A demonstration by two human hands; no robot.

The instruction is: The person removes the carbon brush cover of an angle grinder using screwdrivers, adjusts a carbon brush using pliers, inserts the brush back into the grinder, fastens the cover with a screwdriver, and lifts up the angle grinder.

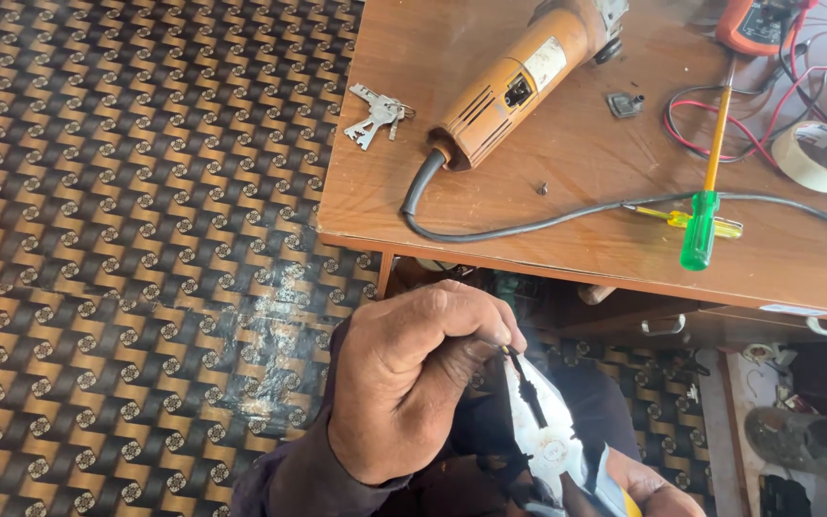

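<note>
Head view: wire [525, 381] in left grip [413, 378]

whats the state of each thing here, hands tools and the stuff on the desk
left hand: closed, pinching a thin black wire
right hand: mostly out of view, grip unclear
grey metal pliers: jaws at the wire
orange angle grinder: lying on its side on the wooden desk
green-handled screwdriver: lying flat across the grinder's black cord
bunch of silver keys: lying loose
roll of white tape: lying flat
desk drawer: shut
</note>
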